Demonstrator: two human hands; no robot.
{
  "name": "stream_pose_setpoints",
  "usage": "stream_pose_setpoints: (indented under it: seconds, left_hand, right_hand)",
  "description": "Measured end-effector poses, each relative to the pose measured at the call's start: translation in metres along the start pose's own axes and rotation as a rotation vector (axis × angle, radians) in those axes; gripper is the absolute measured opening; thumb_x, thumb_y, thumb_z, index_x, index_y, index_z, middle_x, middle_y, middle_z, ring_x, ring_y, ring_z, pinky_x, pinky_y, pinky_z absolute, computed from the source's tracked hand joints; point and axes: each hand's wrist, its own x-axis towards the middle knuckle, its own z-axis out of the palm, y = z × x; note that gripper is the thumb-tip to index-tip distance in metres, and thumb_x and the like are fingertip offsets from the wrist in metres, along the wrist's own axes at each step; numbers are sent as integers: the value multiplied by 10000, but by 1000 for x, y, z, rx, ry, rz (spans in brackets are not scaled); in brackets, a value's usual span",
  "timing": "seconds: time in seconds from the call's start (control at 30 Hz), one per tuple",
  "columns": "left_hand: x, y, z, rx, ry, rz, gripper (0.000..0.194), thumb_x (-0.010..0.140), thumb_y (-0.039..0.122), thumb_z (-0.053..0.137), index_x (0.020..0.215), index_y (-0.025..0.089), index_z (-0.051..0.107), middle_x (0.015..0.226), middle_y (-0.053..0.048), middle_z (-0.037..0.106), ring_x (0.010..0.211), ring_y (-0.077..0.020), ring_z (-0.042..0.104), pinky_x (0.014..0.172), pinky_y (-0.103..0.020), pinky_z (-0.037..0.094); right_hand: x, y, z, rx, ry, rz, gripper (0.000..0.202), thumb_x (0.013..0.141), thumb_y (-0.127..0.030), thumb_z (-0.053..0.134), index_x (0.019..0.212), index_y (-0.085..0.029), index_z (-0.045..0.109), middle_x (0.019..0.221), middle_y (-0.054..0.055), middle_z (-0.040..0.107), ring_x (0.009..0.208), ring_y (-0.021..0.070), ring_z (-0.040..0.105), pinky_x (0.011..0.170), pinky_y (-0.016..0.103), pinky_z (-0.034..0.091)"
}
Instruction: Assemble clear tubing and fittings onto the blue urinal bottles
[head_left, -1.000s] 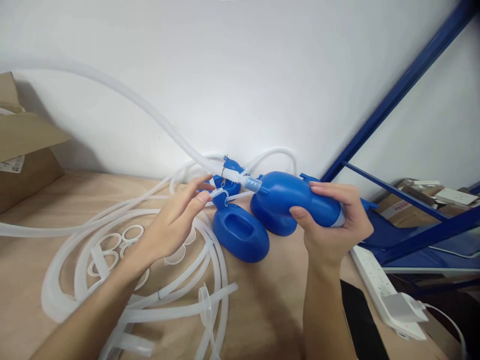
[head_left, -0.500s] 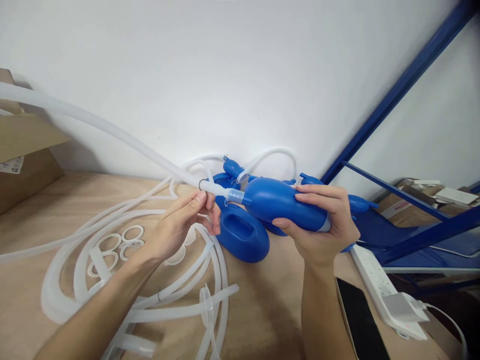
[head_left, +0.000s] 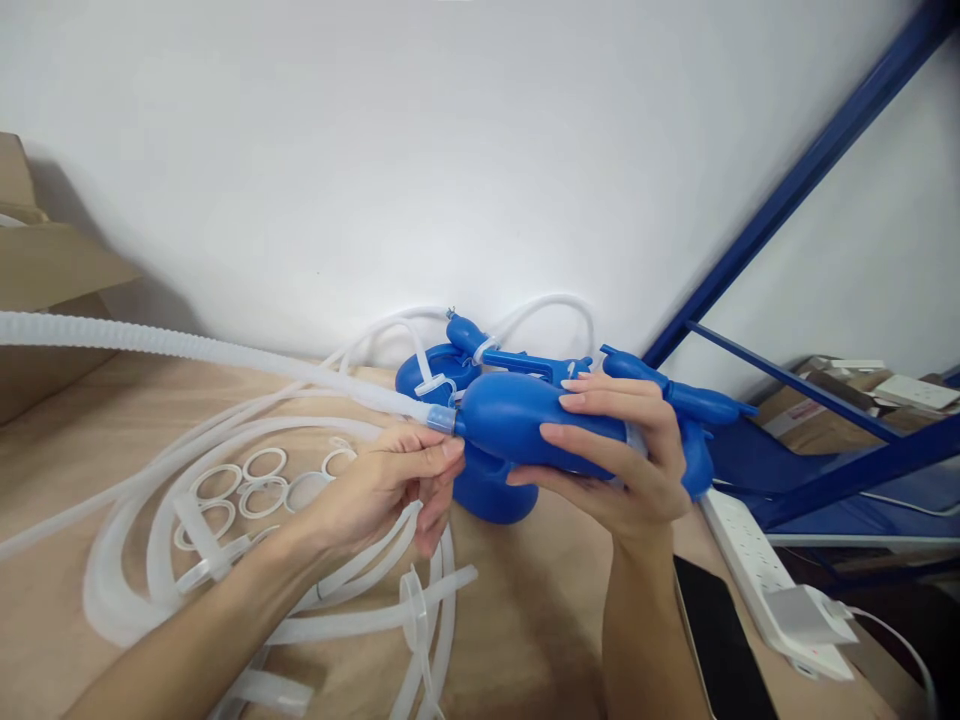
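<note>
A blue squeeze bulb [head_left: 517, 415] is gripped by my right hand [head_left: 637, 450], with fingers over its top and thumb below. A clear sleeve [head_left: 441, 418] joins the bulb's left neck to a white ribbed hose [head_left: 300, 370], which runs off to the left. Just under that sleeve, the thumb and forefinger of my left hand [head_left: 397, 470] are pinched together near the neck. What they hold, if anything, is hidden. Behind and below the held bulb lie other blue bulbs, one partly covered [head_left: 495, 495] and one further back [head_left: 412, 375].
Coiled white hoses [head_left: 127, 580] and several white rings [head_left: 262, 465] lie on the wooden table. A cardboard box [head_left: 60, 265] stands at left. At right are a phone [head_left: 720, 640], a power strip [head_left: 750, 550] with a charger [head_left: 810, 612], and a blue metal frame [head_left: 795, 180].
The bulb has moved slightly left and down, and the hose now hangs lower at left. My left fingers have shifted from the hose to the bulb's neck. The dark ring around the hose is no longer visible.
</note>
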Motion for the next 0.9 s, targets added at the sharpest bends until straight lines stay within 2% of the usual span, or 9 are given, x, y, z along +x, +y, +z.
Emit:
stream_pose_setpoints:
  seconds: [0.07, 0.2, 0.33, 0.53, 0.73, 0.9]
  left_hand:
    - [-1, 1, 0, -4, -12, 5, 538, 871, 578, 801, 650, 178, 516, 460, 11, 588, 395, -146, 601, 432, -219, 439]
    - [-9, 7, -1, 135, -4, 82, 504, 982, 541, 691, 670, 150, 623, 538, -24, 656, 522, -157, 685, 559, -231, 506]
    - [-13, 11, 1, 258, 5, 114, 513, 1002, 537, 662, 662, 153, 666, 590, -41, 685, 587, -169, 697, 621, -256, 517]
    - [-6, 7, 2, 430, 122, 265, 530, 999, 580, 642, 700, 153, 738, 691, -79, 755, 676, -203, 720, 679, -286, 547]
    - [2, -3, -4, 383, 140, 398, 475, 1009, 548, 654, 777, 148, 764, 765, -72, 782, 738, -195, 745, 719, -274, 578]
    - [2, -4, -8, 244, 83, 391, 489, 974, 555, 706, 712, 142, 709, 671, -59, 753, 669, -201, 749, 656, -272, 569]
  right_hand:
    - [2, -2, 0, -3, 15, -7, 396, 770, -318, 943, 1104, -270, 735, 1071, 53, 715, 1017, 287, 745, 876, 486, 670]
    - [4, -2, 0, -1, 69, 35, 349, 811, -399, 908, 1096, -306, 729, 1058, 30, 725, 979, 269, 754, 837, 479, 672]
    - [4, 0, 0, 20, 70, 56, 365, 789, -449, 916, 1081, -335, 730, 1045, 18, 726, 940, 263, 756, 795, 479, 671]
    - [1, -3, 5, 30, 100, 145, 429, 740, -426, 954, 1095, -328, 735, 1043, 24, 730, 938, 269, 753, 827, 499, 661]
    - [1, -5, 9, 69, 116, 236, 418, 739, -473, 947, 1060, -296, 746, 1051, 46, 752, 927, 273, 754, 815, 497, 654]
    - [-2, -1, 9, 99, 129, 260, 408, 736, -491, 944, 1026, -285, 744, 1040, 54, 756, 926, 274, 755, 807, 491, 651]
